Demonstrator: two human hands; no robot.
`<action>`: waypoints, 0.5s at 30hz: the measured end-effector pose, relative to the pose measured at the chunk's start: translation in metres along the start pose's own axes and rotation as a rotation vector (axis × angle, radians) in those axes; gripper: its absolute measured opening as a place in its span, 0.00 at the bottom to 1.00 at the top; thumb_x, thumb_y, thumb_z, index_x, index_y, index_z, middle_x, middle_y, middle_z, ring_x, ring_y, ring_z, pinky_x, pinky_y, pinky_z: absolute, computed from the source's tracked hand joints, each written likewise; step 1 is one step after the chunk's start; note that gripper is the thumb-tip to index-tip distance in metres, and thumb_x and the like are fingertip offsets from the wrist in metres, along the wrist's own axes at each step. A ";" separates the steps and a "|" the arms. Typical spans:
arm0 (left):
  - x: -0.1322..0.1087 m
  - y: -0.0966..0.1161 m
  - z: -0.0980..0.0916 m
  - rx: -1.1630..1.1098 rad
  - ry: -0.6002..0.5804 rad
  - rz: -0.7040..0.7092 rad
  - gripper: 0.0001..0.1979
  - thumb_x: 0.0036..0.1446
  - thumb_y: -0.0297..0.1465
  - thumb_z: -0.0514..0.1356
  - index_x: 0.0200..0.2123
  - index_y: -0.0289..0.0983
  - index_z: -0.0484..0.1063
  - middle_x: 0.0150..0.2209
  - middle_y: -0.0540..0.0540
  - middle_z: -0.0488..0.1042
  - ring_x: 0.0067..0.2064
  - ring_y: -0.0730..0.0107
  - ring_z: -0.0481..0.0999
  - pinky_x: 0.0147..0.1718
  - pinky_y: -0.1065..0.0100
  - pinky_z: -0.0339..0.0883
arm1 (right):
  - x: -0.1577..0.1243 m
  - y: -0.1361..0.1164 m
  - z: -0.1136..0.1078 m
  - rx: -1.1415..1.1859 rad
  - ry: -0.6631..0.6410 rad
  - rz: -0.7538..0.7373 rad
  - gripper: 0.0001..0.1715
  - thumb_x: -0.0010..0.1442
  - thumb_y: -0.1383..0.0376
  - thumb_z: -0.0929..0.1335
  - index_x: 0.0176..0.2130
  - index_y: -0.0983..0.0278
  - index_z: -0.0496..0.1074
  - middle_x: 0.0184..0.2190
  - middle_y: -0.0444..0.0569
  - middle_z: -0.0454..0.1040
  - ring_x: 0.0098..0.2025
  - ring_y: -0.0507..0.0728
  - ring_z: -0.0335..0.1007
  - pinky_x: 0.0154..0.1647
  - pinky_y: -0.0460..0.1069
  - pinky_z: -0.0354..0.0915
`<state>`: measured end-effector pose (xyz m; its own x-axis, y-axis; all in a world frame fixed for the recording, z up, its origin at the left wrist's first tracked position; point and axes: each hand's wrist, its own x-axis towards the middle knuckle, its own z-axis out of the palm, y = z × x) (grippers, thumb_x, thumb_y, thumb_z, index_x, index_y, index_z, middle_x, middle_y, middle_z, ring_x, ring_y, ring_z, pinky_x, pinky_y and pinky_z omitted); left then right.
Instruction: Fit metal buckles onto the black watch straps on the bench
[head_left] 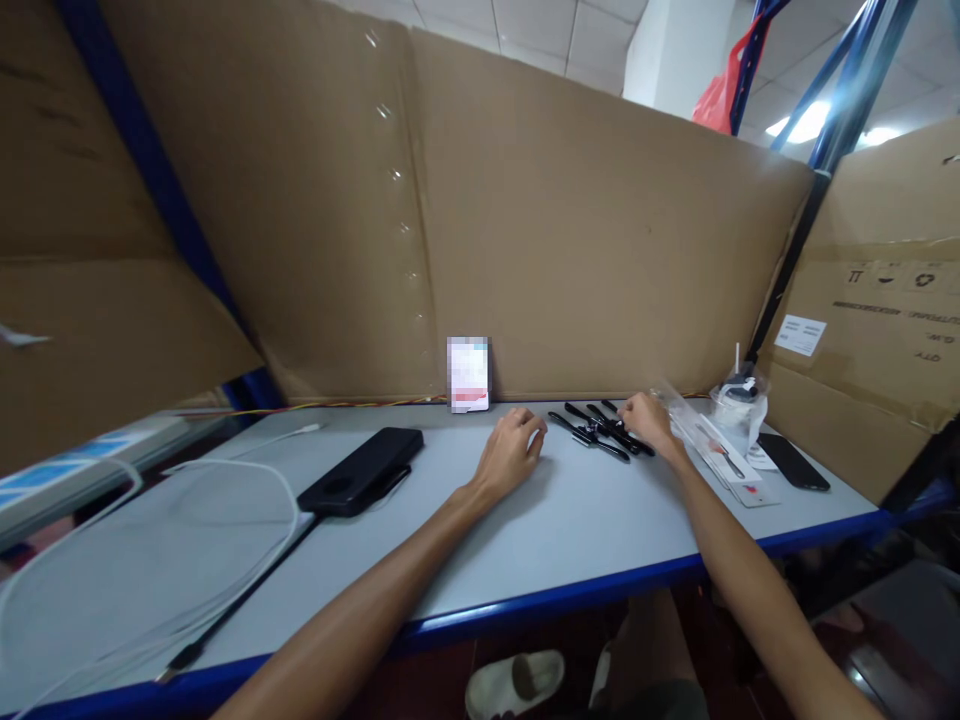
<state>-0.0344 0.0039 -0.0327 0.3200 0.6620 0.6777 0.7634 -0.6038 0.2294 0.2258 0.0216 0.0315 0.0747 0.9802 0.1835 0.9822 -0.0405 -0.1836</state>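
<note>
Both my arms reach over a pale grey table [570, 520] with a blue front edge. My left hand [512, 448] rests on the table with its fingers curled under, and nothing shows in it. My right hand [646, 420] lies on a small pile of thin black tools [600, 428], its fingers bent down onto their right ends. I cannot make out whether it grips one or only touches them.
A black phone-like case [362, 470] lies at left with white cables [187, 520]. A small card [469, 374] leans on the cardboard wall [570, 230]. Clear plastic bags [712, 440], a wrapped item [739, 400] and a dark phone [793, 461] lie at right beside a cardboard box [870, 330].
</note>
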 end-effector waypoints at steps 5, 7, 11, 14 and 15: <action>0.000 0.000 -0.001 0.000 -0.010 0.001 0.10 0.63 0.26 0.53 0.37 0.38 0.74 0.41 0.41 0.73 0.45 0.59 0.71 0.46 0.58 0.67 | 0.013 0.030 -0.001 -0.069 0.055 0.126 0.17 0.65 0.68 0.64 0.47 0.67 0.80 0.49 0.64 0.79 0.51 0.63 0.76 0.45 0.49 0.65; 0.000 0.001 -0.001 -0.005 -0.013 -0.001 0.10 0.63 0.26 0.53 0.37 0.38 0.74 0.41 0.41 0.74 0.45 0.58 0.72 0.46 0.57 0.67 | 0.015 0.037 0.003 -0.091 -0.038 0.140 0.17 0.63 0.69 0.66 0.49 0.69 0.80 0.50 0.66 0.79 0.52 0.64 0.76 0.45 0.49 0.65; 0.000 0.000 -0.001 -0.010 -0.017 -0.012 0.10 0.62 0.26 0.53 0.37 0.39 0.75 0.41 0.42 0.74 0.44 0.59 0.72 0.46 0.57 0.67 | 0.019 0.043 0.012 -0.085 -0.165 0.151 0.17 0.60 0.71 0.69 0.48 0.69 0.80 0.50 0.65 0.79 0.53 0.63 0.76 0.43 0.47 0.65; -0.001 -0.001 0.000 -0.014 -0.014 -0.012 0.10 0.62 0.26 0.53 0.37 0.39 0.75 0.40 0.42 0.73 0.44 0.58 0.72 0.46 0.57 0.67 | 0.023 0.047 0.016 -0.058 -0.188 0.147 0.17 0.58 0.71 0.71 0.47 0.69 0.80 0.50 0.65 0.79 0.51 0.63 0.77 0.41 0.47 0.65; -0.001 -0.001 0.000 -0.016 -0.014 -0.011 0.10 0.62 0.26 0.53 0.37 0.39 0.75 0.40 0.42 0.73 0.44 0.58 0.72 0.46 0.57 0.67 | 0.025 0.049 0.017 -0.041 -0.202 0.145 0.16 0.57 0.70 0.72 0.47 0.70 0.80 0.49 0.64 0.79 0.49 0.62 0.77 0.39 0.47 0.65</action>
<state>-0.0353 0.0040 -0.0335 0.3191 0.6749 0.6653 0.7578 -0.6033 0.2485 0.2729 0.0473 0.0108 0.1832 0.9823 -0.0394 0.9703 -0.1871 -0.1536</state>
